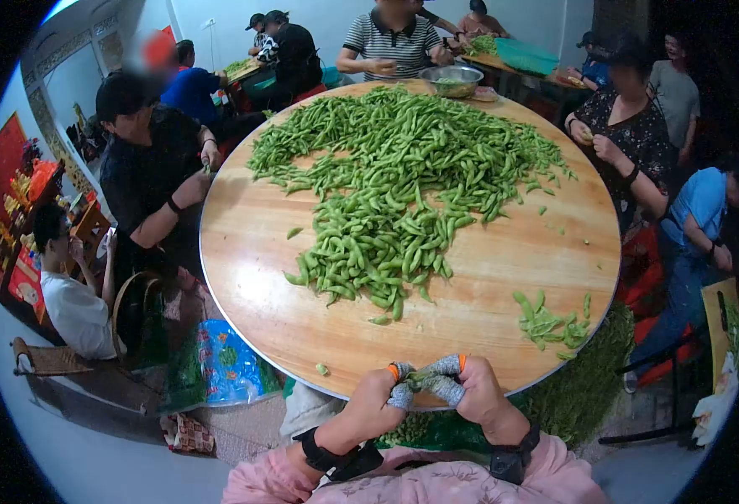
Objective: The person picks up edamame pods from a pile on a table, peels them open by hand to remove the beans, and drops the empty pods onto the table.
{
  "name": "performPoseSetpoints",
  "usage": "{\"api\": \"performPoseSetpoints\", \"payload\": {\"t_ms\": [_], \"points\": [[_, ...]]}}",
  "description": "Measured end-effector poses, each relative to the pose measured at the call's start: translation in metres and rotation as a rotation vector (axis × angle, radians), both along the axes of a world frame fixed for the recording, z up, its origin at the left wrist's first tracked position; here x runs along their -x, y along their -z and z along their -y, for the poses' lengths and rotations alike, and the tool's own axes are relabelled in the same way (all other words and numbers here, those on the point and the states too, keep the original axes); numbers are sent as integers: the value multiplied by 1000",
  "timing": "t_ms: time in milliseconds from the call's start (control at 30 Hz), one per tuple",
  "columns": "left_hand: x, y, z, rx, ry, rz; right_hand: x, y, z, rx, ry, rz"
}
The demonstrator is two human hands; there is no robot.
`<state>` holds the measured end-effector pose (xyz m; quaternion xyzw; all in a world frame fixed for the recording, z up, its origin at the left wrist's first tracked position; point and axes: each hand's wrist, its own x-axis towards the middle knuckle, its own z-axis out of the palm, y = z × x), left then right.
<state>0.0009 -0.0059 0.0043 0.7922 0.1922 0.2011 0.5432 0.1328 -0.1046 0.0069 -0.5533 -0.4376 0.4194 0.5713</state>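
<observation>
At the near edge of the round wooden table, my left hand and my right hand meet fingertip to fingertip. Both are closed, pinching a green soybean pod between them; the fingers cover most of it. Grey wraps with orange bands sit on my thumbs and fingers. Beyond my hands, a large heap of green soybean pods spreads over the table. A small pile of paler pods lies to the right, and one bit of pod rests left of my hands.
A metal bowl stands at the table's far edge. Several people sit around it, including one in black at left and one in a dark patterned top at right. Below the right edge lies a green heap; a blue plastic sack is at left.
</observation>
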Motion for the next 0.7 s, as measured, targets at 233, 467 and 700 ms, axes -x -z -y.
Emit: {"api": "performPoseSetpoints", "payload": {"t_ms": [233,467,700], "points": [[22,3,-6,-179,-161,87,-3,-5,5,-66,282,-63],[51,31,-43,-431,-573,-76,-82,9,63,35,705,115],[19,1,-10,-577,-2,-25,-140,16,132,204,969,790]]}}
